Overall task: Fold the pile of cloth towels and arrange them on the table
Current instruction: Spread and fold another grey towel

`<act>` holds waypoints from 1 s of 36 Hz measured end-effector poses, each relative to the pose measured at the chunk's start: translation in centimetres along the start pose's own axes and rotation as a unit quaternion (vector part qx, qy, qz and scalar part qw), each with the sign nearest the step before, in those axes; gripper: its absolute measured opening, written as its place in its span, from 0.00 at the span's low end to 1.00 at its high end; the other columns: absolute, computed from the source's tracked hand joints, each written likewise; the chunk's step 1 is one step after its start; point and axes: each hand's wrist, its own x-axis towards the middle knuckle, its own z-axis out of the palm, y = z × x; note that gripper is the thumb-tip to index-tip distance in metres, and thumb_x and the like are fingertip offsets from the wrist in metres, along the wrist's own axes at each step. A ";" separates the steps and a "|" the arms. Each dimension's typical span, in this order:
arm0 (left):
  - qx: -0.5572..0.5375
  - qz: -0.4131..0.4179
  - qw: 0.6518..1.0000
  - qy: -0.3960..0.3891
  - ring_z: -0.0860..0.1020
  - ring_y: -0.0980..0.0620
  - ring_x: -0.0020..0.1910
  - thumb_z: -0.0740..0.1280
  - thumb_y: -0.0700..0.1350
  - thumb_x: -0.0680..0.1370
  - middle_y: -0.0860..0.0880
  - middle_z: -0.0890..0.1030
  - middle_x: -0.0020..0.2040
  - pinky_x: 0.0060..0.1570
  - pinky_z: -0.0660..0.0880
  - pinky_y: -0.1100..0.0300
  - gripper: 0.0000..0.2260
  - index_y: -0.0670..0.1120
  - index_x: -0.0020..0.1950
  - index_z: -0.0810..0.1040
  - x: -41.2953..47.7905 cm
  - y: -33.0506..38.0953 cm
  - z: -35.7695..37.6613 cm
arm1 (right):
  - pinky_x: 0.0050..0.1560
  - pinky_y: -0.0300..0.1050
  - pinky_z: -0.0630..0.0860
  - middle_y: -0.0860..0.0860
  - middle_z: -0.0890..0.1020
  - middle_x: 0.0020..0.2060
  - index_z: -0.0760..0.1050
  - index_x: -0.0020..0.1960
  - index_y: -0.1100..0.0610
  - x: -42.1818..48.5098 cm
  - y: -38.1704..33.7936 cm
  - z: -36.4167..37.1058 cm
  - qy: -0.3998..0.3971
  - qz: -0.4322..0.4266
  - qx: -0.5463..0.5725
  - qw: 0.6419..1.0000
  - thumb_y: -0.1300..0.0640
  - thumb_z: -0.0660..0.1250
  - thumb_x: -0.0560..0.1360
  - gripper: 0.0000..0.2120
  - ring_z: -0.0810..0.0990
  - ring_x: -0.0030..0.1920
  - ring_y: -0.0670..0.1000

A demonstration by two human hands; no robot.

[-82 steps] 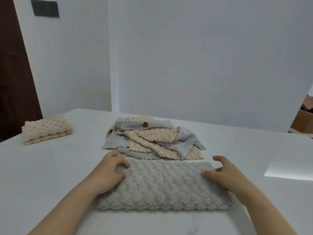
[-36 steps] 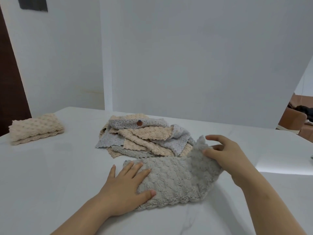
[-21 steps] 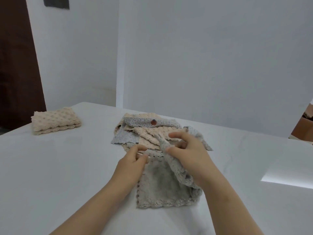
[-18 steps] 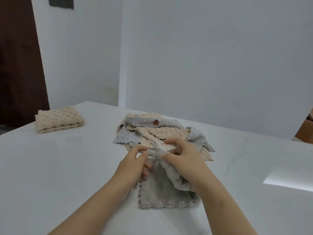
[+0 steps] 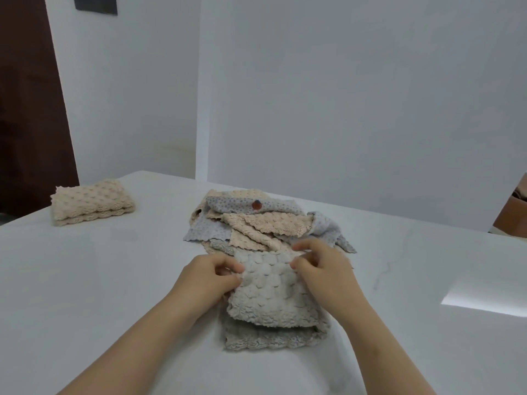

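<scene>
1. While the left hand [image 5: 211, 276] and the right hand [image 5: 322, 269] each pinch the far edge of the grey towel [image 5: 271, 303] at the lower centre of the frame, the fold looks only half settled. The upper layer lies skewed over the lower one, whose near hem sticks out toward the bottom of the frame.
2. Each grip is narrow, thumb against curled fingers, holding the top layer near its far corners. That seems a sound hold for squaring, so it is best not released until the corners match.
3. To do it well, draw the top layer toward the near hem until both scalloped edges coincide, then line up the sides.
4. Press flat from the fold outward with open palms, since plush cloth likely springs back.
5. Mind the unfolded pile [image 5: 256, 223] just above the hands in the frame. The towel's far edge touches or overlaps it, so a careless lift may drag a beige cloth along.
6. Once square, the towel probably belongs beside the folded beige towel [image 5: 91, 202] at the left of the frame. That one sits on the white desk [image 5: 85, 280], well apart from the pile.
</scene>
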 end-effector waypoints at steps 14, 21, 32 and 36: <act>0.409 0.162 0.896 -0.064 0.44 0.56 0.75 0.37 0.66 0.65 0.57 0.50 0.76 0.73 0.45 0.54 0.38 0.56 0.75 0.52 -1.4 0.3 2.1 | 0.70 0.45 0.51 0.38 0.63 0.71 0.65 0.69 0.44 -0.4 1.0 1.6 -0.080 -0.092 -0.229 0.966 0.46 0.51 0.76 0.22 0.54 0.72 0.43; 0.496 0.093 0.851 -0.148 0.38 0.55 0.75 0.44 0.57 0.81 0.54 0.40 0.77 0.73 0.38 0.51 0.26 0.52 0.76 0.41 -1.8 -0.2 2.5 | 0.72 0.43 0.45 0.38 0.52 0.75 0.54 0.74 0.45 -0.7 2.7 2.5 -0.144 -0.054 -0.275 0.949 0.47 0.49 0.81 0.22 0.45 0.75 0.42; 0.482 0.089 0.859 -0.147 0.39 0.56 0.75 0.45 0.57 0.81 0.57 0.42 0.77 0.74 0.39 0.50 0.24 0.53 0.76 0.46 -1.8 -1.0 2.7 | 0.73 0.44 0.47 0.40 0.52 0.75 0.56 0.74 0.46 -1.8 3.6 3.5 -0.109 -0.024 -0.242 0.964 0.46 0.49 0.81 0.22 0.45 0.75 0.43; 0.410 0.127 0.899 -0.083 0.50 0.58 0.75 0.48 0.64 0.76 0.58 0.53 0.76 0.73 0.49 0.55 0.29 0.55 0.74 0.55 -1.8 -1.4 2.5 | 0.69 0.42 0.57 0.44 0.64 0.72 0.64 0.70 0.49 -2.6 3.7 3.2 0.005 -0.007 -0.183 0.983 0.37 0.48 0.71 0.31 0.60 0.71 0.46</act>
